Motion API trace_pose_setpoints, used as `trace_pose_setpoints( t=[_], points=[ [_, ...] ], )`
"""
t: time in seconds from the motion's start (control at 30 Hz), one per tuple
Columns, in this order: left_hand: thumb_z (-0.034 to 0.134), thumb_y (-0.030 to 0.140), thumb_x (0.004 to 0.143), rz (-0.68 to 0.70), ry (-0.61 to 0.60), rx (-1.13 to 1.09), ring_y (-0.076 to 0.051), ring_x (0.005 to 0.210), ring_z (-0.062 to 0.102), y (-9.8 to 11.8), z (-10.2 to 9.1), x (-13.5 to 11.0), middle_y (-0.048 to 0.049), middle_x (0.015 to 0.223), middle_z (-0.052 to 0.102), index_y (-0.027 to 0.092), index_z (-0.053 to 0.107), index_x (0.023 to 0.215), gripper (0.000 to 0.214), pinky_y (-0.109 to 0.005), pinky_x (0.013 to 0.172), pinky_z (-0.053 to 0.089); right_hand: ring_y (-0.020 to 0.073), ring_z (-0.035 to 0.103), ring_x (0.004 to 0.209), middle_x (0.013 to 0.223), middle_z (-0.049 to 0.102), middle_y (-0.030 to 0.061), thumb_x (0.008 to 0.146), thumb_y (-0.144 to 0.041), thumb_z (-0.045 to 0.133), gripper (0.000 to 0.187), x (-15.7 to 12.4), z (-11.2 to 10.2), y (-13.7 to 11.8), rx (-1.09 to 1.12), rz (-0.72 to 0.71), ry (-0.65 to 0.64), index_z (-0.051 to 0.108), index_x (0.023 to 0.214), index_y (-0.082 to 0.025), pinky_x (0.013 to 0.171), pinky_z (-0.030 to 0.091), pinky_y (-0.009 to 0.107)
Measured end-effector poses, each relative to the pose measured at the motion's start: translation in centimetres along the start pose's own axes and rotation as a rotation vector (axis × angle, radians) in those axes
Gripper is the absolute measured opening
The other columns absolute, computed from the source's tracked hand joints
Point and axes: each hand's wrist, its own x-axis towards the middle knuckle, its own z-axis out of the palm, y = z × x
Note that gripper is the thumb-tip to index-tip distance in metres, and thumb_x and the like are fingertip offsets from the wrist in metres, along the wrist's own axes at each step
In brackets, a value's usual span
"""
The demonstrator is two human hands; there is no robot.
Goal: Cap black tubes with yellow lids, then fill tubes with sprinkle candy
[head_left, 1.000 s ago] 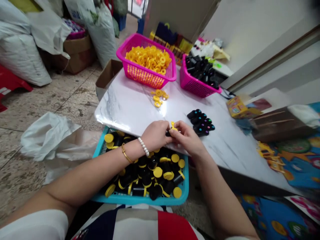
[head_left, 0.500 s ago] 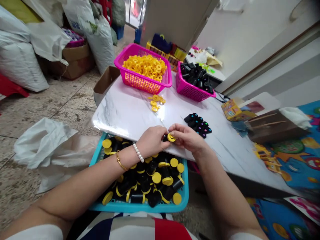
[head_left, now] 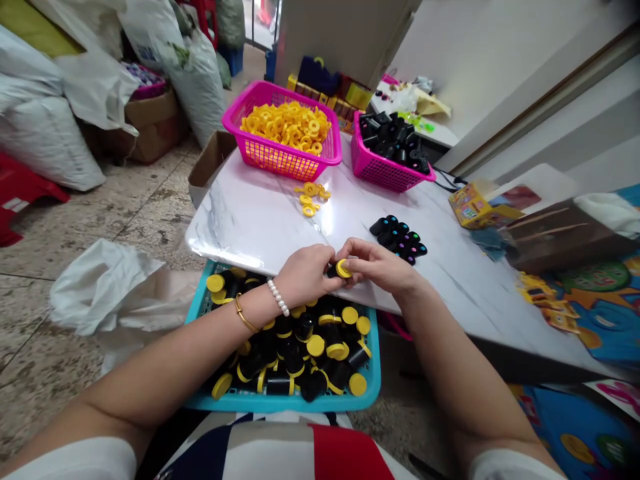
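Note:
Over the table's near edge, my left hand (head_left: 311, 270) is closed around a small black cylinder with a yellow cap (head_left: 343, 269). My right hand (head_left: 375, 267) grips the same capped cylinder from the right, thumb and fingers on the yellow cap. Below my wrists, a turquoise basket (head_left: 373, 373) holds many black cylinders with yellow caps. Several loose yellow rings (head_left: 311, 198) lie on the table beyond my hands. To the right of them sits a cluster of black pieces with coloured dots (head_left: 399, 237).
At the table's back stand a pink basket (head_left: 280, 160) of yellow rings and another pink basket (head_left: 387, 175) of black pieces. A small yellow box (head_left: 473, 205) and brown carton (head_left: 545, 233) are at right. A white plastic bag (head_left: 105, 287) lies left, beside the table.
The yellow cap now sits square on the black cylinder, its face turned more to the right. Both hands keep their hold; the view has shifted slightly.

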Motion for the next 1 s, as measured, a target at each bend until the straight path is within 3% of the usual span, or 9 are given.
trace_pose_setpoints(
  t=[0.2, 0.3, 0.37, 0.47, 0.57, 0.67, 0.77, 0.87, 1.0],
  points=[
    [0.063, 0.038, 0.075, -0.001, -0.044, -0.045, -0.014, 0.063, 0.052, -0.1, 0.3, 0.5, -0.0003, 0.067, 0.057, 0.017, 0.057, 0.071, 0.022, -0.026, 0.059, 0.036, 0.0096, 0.058, 0.056, 0.075, 0.064, -0.0018, 0.081, -0.036, 0.067, 0.021, -0.1, -0.5, -0.8, -0.16, -0.045, -0.075, 0.056, 0.09, -0.02, 0.053, 0.048, 0.022],
    [0.063, 0.035, 0.075, 0.02, -0.013, -0.051, -0.015, 0.067, 0.053, 0.1, -0.1, 0.3, -0.0009, 0.071, 0.058, 0.016, 0.059, 0.075, 0.02, -0.026, 0.062, 0.039, 0.0099, 0.057, 0.056, 0.078, 0.063, -0.0012, 0.082, -0.039, 0.065, 0.022, -0.6, 0.2, 0.0, -0.142, -0.108, 0.012, 0.058, 0.09, -0.02, 0.056, 0.05, 0.024],
    [0.064, 0.03, 0.075, 0.046, -0.003, -0.081, -0.013, 0.067, 0.054, 0.0, -1.4, -0.5, -0.0001, 0.073, 0.059, 0.015, 0.06, 0.079, 0.016, -0.025, 0.063, 0.04, 0.0108, 0.058, 0.059, 0.079, 0.062, -0.0007, 0.082, -0.038, 0.066, 0.02, -1.6, 0.9, 0.9, -0.127, -0.184, 0.126, 0.059, 0.09, -0.02, 0.06, 0.05, 0.026],
    [0.066, 0.028, 0.074, 0.014, 0.021, -0.108, -0.01, 0.064, 0.053, -0.7, -4.7, -3.2, 0.0016, 0.074, 0.059, 0.016, 0.062, 0.084, 0.016, -0.023, 0.062, 0.041, 0.0132, 0.06, 0.063, 0.077, 0.061, -0.0001, 0.084, -0.034, 0.065, 0.014, -4.1, 1.5, 2.9, -0.034, -0.256, 0.281, 0.061, 0.092, -0.021, 0.062, 0.051, 0.028],
    [0.067, 0.031, 0.075, -0.112, -0.001, -0.071, -0.01, 0.061, 0.053, -1.6, -7.5, -7.2, 0.0025, 0.072, 0.058, 0.017, 0.061, 0.085, 0.018, -0.022, 0.057, 0.041, 0.0136, 0.057, 0.059, 0.072, 0.059, 0.0001, 0.086, -0.031, 0.062, 0.009, -6.5, 1.7, 5.0, 0.096, -0.293, 0.405, 0.063, 0.09, -0.023, 0.057, 0.048, 0.028],
    [0.066, 0.034, 0.077, -0.233, -0.006, 0.064, -0.012, 0.063, 0.054, -2.3, -8.0, -11.0, 0.0012, 0.075, 0.059, 0.018, 0.06, 0.088, 0.02, -0.024, 0.058, 0.042, 0.0139, 0.055, 0.057, 0.067, 0.058, 0.0002, 0.086, -0.03, 0.063, 0.007, -7.5, 2.1, 6.0, 0.117, -0.302, 0.492, 0.064, 0.087, -0.023, 0.055, 0.046, 0.028],
    [0.064, 0.035, 0.081, -0.259, 0.055, 0.093, -0.013, 0.064, 0.054, -2.2, -7.3, -12.5, 0.0002, 0.079, 0.059, 0.02, 0.058, 0.098, 0.023, -0.026, 0.061, 0.045, 0.014, 0.054, 0.056, 0.067, 0.059, 0.0009, 0.085, -0.033, 0.064, 0.01, -7.0, 2.6, 5.5, 0.038, -0.288, 0.484, 0.064, 0.082, -0.023, 0.054, 0.045, 0.027],
    [0.063, 0.035, 0.083, -0.187, 0.205, 0.046, -0.013, 0.066, 0.056, -1.7, -7.2, -10.9, -0.0007, 0.081, 0.06, 0.021, 0.058, 0.103, 0.024, -0.026, 0.062, 0.046, 0.0138, 0.052, 0.054, 0.066, 0.059, 0.0011, 0.083, -0.037, 0.065, 0.017, -6.3, 2.9, 4.7, -0.024, -0.277, 0.471, 0.063, 0.076, -0.022, 0.052, 0.044, 0.026],
    [0.061, 0.032, 0.085, -0.085, 0.347, 0.07, -0.011, 0.064, 0.056, -2.6, -7.9, -4.3, -0.001, 0.083, 0.062, 0.019, 0.06, 0.095, 0.017, -0.024, 0.061, 0.046, 0.0136, 0.051, 0.053, 0.061, 0.057, 0.0002, 0.084, -0.04, 0.063, 0.021, -6.0, 3.1, 4.6, -0.062, -0.255, 0.479, 0.061, 0.075, -0.021, 0.051, 0.043, 0.026]
  ],
)
